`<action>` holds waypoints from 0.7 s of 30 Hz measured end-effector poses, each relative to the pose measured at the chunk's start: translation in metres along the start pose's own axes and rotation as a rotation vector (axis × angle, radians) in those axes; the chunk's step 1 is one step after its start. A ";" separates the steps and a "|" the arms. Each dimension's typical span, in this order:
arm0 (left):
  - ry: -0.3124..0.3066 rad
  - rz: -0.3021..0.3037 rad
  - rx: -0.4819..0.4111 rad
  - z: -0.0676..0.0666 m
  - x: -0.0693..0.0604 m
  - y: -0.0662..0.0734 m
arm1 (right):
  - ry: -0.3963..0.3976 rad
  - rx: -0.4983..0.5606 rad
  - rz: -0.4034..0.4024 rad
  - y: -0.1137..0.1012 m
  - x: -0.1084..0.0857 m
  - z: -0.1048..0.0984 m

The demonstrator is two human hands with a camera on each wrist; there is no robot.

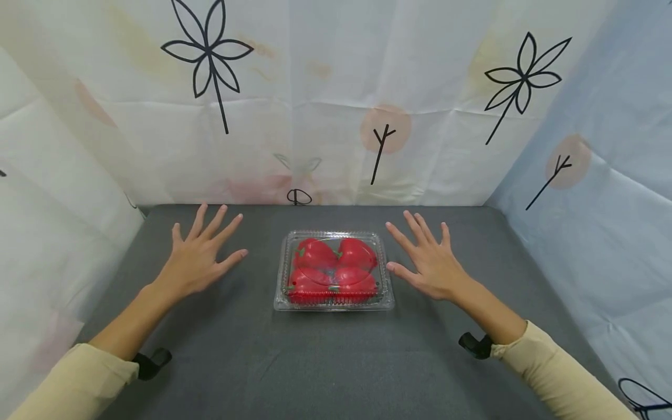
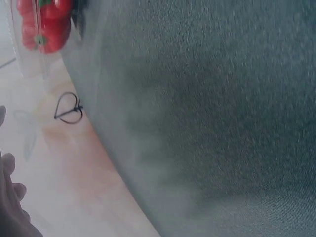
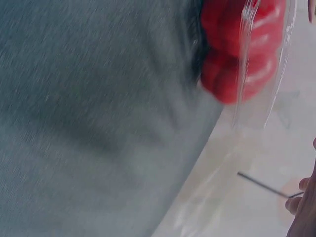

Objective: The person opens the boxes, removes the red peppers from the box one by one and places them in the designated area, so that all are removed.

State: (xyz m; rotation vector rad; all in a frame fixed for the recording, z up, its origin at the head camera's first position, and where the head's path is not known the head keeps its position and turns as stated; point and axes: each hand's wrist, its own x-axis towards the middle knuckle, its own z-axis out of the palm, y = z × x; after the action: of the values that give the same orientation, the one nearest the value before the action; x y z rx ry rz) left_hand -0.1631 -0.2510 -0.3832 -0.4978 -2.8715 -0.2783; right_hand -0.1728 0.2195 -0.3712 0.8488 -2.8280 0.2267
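A clear plastic clamshell box (image 1: 385,294) with its lid down sits mid-table in the head view. Inside it are several red bell peppers (image 1: 315,254) with green stems. My left hand (image 1: 196,259) hovers palm down to the left of the box, fingers spread and holding nothing. On the other side, my right hand (image 1: 433,262) has its fingers spread too, close to the box's right edge and apart from it. Both wrist views show part of the box with red peppers (image 2: 47,27) (image 3: 242,54) and only a sliver of each hand.
The table has a dark grey cover (image 1: 325,367). Behind it hangs a pale curtain (image 1: 325,76) printed with leaves and trees, and more cloth encloses the left and right sides. Dark straps (image 1: 152,363) show at both wrists.
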 end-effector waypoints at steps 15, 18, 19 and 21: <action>0.012 0.073 -0.045 0.003 -0.004 0.025 | -0.044 -0.003 -0.139 -0.038 0.009 0.009; 0.016 0.084 -0.056 0.004 -0.005 0.028 | -0.055 0.013 -0.167 -0.043 0.009 0.010; 0.015 0.087 -0.062 0.005 -0.005 0.029 | -0.058 0.022 -0.177 -0.044 0.009 0.010; 0.014 0.092 -0.081 0.005 -0.005 0.031 | -0.060 0.038 -0.198 -0.048 0.009 0.011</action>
State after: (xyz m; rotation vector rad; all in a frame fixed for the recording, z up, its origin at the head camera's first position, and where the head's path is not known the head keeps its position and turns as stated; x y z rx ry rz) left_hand -0.1481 -0.2227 -0.3849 -0.6375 -2.8233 -0.3820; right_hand -0.1553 0.1731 -0.3750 1.1538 -2.7759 0.2306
